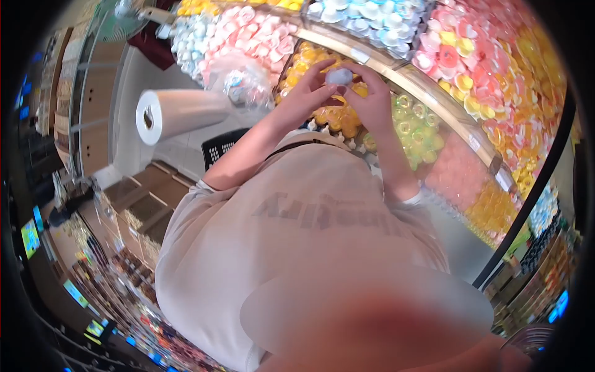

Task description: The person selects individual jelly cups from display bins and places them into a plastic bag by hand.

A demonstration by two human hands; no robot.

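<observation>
Out in front of me, between my two hands, is a small, rounded pale blue-lavender piece (339,77); its exact kind is too small to make out. My left hand (305,96) curls its fingers and thumb around the left side of it. From the other side, my right hand (368,99) holds it with bent fingers and thumb. Both hands are above a bin of glossy yellow-orange pieces (334,118), partly hiding it. Beside my right wrist lie green translucent ring-like pieces (412,127).
Pink pieces (257,31), blue and white pieces (372,22) and red-pink ones (452,56) fill sloping display bins behind a wooden rail (427,93). A large plastic-film roll (180,115) and a clear bag (238,84) are on the left. A dark pole (533,198) slants at right.
</observation>
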